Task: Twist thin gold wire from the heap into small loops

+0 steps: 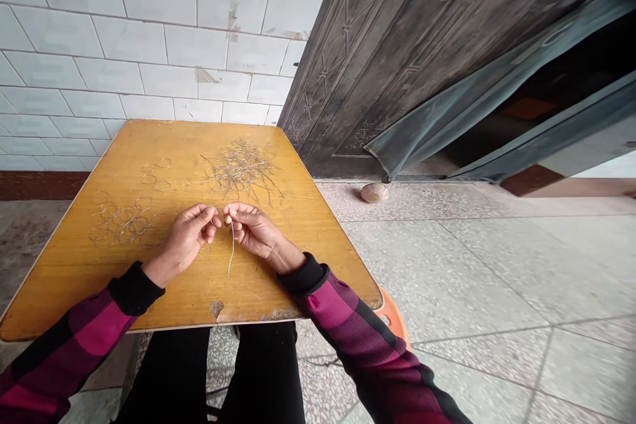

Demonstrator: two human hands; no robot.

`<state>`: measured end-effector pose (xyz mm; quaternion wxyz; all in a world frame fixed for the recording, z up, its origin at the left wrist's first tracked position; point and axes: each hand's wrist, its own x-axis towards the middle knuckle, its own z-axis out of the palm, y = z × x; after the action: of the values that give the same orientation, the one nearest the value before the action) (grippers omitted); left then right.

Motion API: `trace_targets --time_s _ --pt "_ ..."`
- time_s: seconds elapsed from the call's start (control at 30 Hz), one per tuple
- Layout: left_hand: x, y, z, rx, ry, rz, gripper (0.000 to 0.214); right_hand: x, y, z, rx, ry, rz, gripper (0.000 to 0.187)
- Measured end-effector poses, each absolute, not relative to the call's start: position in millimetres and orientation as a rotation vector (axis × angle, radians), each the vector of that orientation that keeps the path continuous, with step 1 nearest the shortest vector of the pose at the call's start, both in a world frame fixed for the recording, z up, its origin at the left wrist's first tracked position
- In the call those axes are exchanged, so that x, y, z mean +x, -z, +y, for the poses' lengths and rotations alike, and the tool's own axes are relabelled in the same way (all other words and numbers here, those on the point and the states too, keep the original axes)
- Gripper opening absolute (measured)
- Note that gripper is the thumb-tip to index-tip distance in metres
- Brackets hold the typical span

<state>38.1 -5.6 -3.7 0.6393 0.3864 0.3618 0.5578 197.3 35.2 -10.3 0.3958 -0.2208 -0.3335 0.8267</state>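
Over a scuffed, honey-yellow wooden tabletop (pixel 298 242), seen from the head camera, one item is in hand: a fine, pale silver wire strand (pixel 231 248). Its long axis runs nearly straight up and down in the view, with the free lower end pointing toward the person and leaning slightly left. It is thin, bright and almost straight, and it sits above the middle of the near half of the table.

Right hand (pixel 253 228): fingers curled and nearly closed, pinching the top of the strand. Left hand (pixel 186 238): fingers curled inward, close beside the right hand; whether it has hold of the wire is too small to tell.

Further items on the table: a loose cluster of looped wire rings (pixel 126 222) to the left of the hands, a small group of wire loops (pixel 156 173) further back, and a dense tangled bundle of fine wire (pixel 241 169) behind the hands.

Surroundings: pink-and-black checked sleeves (pixel 342 318), black trousers (pixel 173 377), an orange plastic seat edge (pixel 395 318), white wall tiles (pixel 149 46), a dark embossed metal door (pixel 377 59), a small round speckled stone (pixel 374 193) and a speckled terrazzo floor (pixel 472 278).
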Motion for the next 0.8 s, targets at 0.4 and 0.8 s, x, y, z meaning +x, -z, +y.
trace_targets --time_s 0.4,0.8 --pt "28.0 16.4 1.2 1.636 -1.346 1.115 0.037 203.3 5.2 37.6 -0.557 -2.098 -0.807 0.003" --pt "35.2 7.6 -3.2 1.800 -1.373 1.240 0.055 197.8 12.3 35.9 -0.602 -2.051 -0.844 0.002"
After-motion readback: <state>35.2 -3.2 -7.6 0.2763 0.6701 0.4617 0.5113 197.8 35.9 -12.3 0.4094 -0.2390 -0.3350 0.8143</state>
